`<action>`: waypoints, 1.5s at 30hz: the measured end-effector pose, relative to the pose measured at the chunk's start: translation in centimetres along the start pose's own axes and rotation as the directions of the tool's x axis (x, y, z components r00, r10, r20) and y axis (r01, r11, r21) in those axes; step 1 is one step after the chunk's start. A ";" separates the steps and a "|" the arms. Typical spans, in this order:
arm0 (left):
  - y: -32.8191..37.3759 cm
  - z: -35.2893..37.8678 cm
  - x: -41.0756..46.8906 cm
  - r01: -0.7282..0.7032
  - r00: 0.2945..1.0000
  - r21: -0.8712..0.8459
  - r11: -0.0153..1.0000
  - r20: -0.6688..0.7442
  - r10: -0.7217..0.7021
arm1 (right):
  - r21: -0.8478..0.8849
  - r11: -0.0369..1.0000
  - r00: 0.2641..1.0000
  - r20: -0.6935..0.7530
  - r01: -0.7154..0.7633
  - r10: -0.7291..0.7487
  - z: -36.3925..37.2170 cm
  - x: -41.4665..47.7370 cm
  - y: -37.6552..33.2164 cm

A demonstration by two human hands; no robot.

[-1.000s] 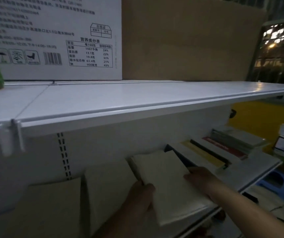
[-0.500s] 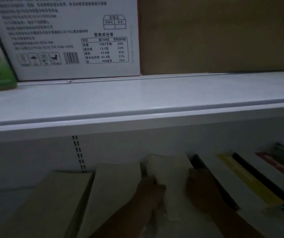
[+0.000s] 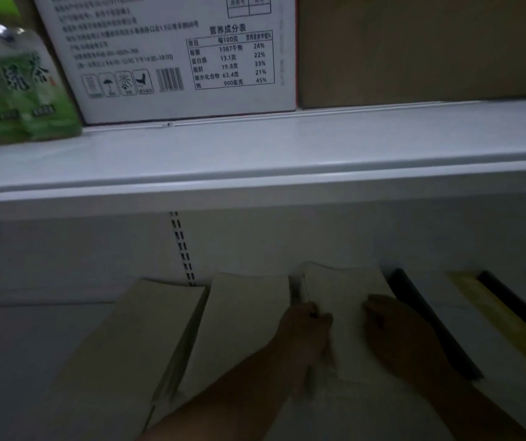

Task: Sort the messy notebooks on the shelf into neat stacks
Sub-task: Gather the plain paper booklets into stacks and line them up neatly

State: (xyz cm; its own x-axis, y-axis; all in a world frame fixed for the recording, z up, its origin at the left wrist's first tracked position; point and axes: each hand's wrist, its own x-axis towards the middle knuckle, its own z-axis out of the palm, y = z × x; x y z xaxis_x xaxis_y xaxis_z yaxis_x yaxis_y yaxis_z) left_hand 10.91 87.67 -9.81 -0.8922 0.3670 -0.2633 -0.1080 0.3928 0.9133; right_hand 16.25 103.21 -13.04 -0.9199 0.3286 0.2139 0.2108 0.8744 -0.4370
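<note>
The white upper shelf (image 3: 255, 160) is spanning the view, bearing a plain brown box (image 3: 430, 49), a white carton (image 3: 172, 58) reading "营养成分表", "每100克", "1987千焦 24%", and blurred green bottles (image 3: 23, 90) marked "绿茶". Below, in dim light, the pale notebook stack (image 3: 347, 291) is lying flat on the lower shelf (image 3: 16, 361), its long axis running toward the back wall. The left hand (image 3: 306, 329) is gripping its left edge. The right hand (image 3: 395, 332) is resting on its cover, and its grip is too dark to tell.

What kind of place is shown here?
Probably a shop or stockroom: a white shelf with a slotted upright, a barcoded food carton beside green tea bottles, and notebooks laid in rows below.
</note>
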 end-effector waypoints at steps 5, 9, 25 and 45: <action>0.9 -2.7 -3.0 -0.093 0.988 0.108 0.990 0.135 0.078 | -0.180 0.983 0.995 0.089 -0.022 0.039 -0.7 -0.1 -1.3; 1.2 -10.6 -5.6 -0.282 0.959 0.481 0.830 0.157 0.235 | -0.485 0.872 0.998 0.044 0.066 -0.051 -1.8 -0.4 -4.5; -19.3 -52.3 -20.8 0.298 0.927 0.810 0.505 -0.373 0.050 | -0.094 0.640 0.589 0.508 0.763 -0.628 17.5 -8.9 -48.2; -29.8 -73.1 -22.0 0.512 0.836 0.595 0.620 -0.513 -0.198 | 0.060 0.618 0.557 0.372 0.784 -0.743 38.2 -1.1 -70.9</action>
State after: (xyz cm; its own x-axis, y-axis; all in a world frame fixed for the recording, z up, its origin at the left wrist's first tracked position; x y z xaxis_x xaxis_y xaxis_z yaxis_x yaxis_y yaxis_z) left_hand 1.67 6.28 -8.52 -0.9489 -0.2033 -0.2415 -0.2626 0.9328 0.2466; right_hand -10.29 27.27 -15.64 -0.7916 -0.5993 0.1191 -0.6110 0.7763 -0.1548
